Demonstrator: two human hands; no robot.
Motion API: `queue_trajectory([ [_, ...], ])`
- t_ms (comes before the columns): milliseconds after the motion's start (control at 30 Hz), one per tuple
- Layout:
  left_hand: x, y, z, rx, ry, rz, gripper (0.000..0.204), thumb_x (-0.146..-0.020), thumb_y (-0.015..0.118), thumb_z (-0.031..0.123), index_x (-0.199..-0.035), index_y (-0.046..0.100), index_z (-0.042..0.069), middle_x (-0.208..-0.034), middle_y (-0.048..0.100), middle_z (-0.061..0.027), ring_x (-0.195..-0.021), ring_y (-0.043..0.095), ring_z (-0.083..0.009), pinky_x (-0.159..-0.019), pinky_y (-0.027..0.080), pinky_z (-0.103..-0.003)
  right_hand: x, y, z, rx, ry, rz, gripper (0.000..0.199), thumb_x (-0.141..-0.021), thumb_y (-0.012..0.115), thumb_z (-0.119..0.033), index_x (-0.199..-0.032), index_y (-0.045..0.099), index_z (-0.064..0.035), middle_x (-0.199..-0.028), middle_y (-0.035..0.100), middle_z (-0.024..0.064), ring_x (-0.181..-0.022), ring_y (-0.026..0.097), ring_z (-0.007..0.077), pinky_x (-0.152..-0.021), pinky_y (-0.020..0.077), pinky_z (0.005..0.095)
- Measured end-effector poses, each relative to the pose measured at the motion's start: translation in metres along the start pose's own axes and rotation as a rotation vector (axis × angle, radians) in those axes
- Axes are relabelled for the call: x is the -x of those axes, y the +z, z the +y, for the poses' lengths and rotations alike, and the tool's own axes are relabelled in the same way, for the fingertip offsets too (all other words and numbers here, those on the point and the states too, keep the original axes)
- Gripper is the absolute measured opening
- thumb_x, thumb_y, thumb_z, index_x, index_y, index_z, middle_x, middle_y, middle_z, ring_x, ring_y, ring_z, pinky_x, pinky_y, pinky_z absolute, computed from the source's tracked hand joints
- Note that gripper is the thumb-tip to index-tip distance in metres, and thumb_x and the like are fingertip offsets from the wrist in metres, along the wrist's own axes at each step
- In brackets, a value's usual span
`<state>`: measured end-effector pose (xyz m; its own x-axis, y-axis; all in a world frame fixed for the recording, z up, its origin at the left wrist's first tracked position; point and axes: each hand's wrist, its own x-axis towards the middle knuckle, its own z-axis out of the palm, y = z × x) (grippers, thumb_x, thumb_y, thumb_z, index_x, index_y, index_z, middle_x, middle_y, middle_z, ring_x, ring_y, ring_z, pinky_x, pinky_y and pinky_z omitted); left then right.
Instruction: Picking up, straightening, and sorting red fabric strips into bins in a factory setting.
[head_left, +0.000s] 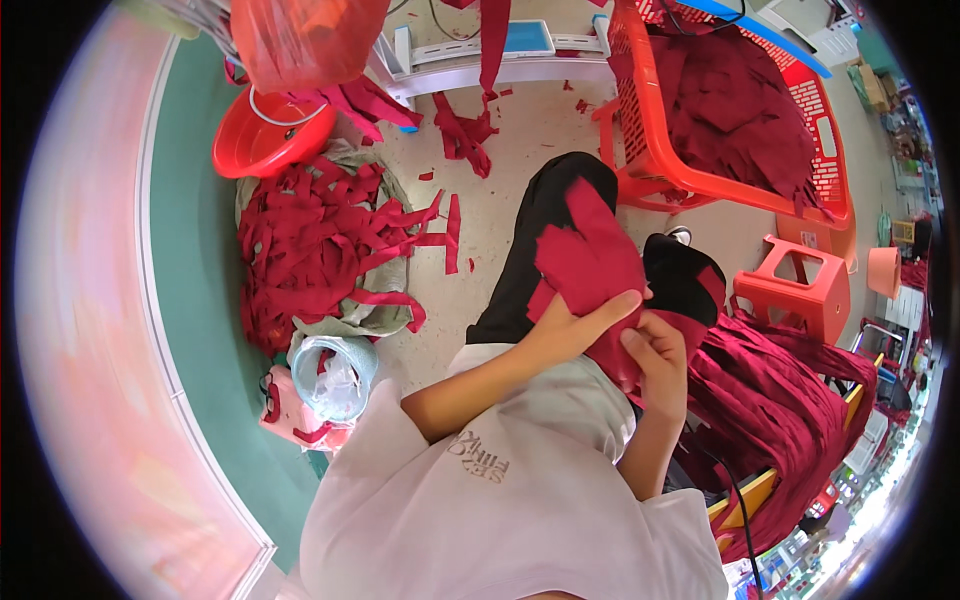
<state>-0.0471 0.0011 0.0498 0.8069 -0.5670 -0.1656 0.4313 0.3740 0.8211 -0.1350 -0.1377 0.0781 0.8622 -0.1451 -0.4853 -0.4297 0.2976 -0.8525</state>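
Over my lap I hold several dark red fabric pieces (600,258), layered and fanned out at the far end. My left hand (570,325) is closed on them, thumb pressed along the near edge. Close beside it, my right hand (657,350) pinches the near right part of the same cloth between thumb and fingers. Part of the cloth hangs down between my hands and lies against my black trousers (530,235). The fingertips under the cloth are mostly hidden.
Ahead right stands a red basket (655,130) heaped with dark red cloth. Right of me are a red stool (800,290) and long cloth strips (780,400) over a rack. On the left lie a scrap pile (310,240), a red basin (235,145) and a light blue bin (370,360).
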Motion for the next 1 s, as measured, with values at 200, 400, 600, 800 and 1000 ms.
queue_trajectory([
  [200, 0.001, 0.01, -0.012, 0.086, -0.183, 0.12, 0.026, -0.099, 0.055, 0.027, -0.097, 0.064, 0.003, -0.076, 0.058, 0.0032, -0.068, 0.052, -0.0056, -0.061, 0.042, -0.022, -0.01, 0.0, -0.026, -0.07, -0.22, 0.113, 0.018, -0.096, 0.053, -0.013, -0.084, 0.055, 0.0005, -0.072, 0.062, 0.0099, -0.049, 0.05, 0.0107, -0.048, 0.043, 0.0224],
  [400, 0.002, 0.006, -0.025, 0.153, -0.134, -0.186, 0.043, -0.105, 0.039, 0.035, -0.091, 0.064, 0.003, -0.068, 0.049, 0.004, -0.054, 0.035, -0.0037, -0.048, 0.025, -0.02, -0.034, 0.009, -0.068, 0.03, -0.398, -0.049, 0.025, -0.093, 0.055, -0.018, -0.099, 0.057, 0.0058, -0.086, 0.064, 0.0132, -0.056, 0.058, 0.0152, -0.052, 0.0466, 0.0245],
  [600, 0.003, 0.007, -0.039, 0.273, -0.092, -0.17, 0.041, -0.104, 0.041, 0.038, -0.098, 0.062, 0.004, -0.07, 0.047, 0.0047, -0.056, 0.038, -0.0034, -0.051, 0.03, -0.019, -0.026, 0.019, -0.056, -0.096, -0.438, -0.172, 0.036, -0.091, 0.059, -0.023, -0.108, 0.055, 0.0081, -0.089, 0.064, 0.0186, -0.054, 0.06, 0.0205, -0.046, 0.0489, 0.0267],
  [800, -0.006, 0.012, -0.018, 0.238, 0.072, -0.088, 0.028, -0.101, 0.051, 0.03, -0.105, 0.061, 0.005, -0.08, 0.053, 0.0052, -0.068, 0.048, -0.0023, -0.057, 0.039, -0.019, -0.001, -0.009, -0.005, -0.134, -0.16, -0.032, 0.021, -0.094, 0.054, -0.017, -0.097, 0.053, 0.004, -0.095, 0.068, 0.0257, -0.054, 0.062, 0.0218, -0.045, 0.0532, 0.0297],
  [1000, -0.011, 0.013, -0.02, 0.143, -0.033, -0.043, 0.024, -0.097, 0.057, 0.028, -0.1, 0.063, 0.005, -0.079, 0.058, 0.0023, -0.071, 0.054, -0.0044, -0.062, 0.043, -0.022, 0.019, -0.013, 0.007, -0.022, -0.066, -0.011, 0.02, -0.095, 0.052, -0.016, -0.097, 0.054, 0.0035, -0.091, 0.069, 0.0219, -0.063, 0.067, 0.0198, -0.048, 0.0546, 0.0271],
])
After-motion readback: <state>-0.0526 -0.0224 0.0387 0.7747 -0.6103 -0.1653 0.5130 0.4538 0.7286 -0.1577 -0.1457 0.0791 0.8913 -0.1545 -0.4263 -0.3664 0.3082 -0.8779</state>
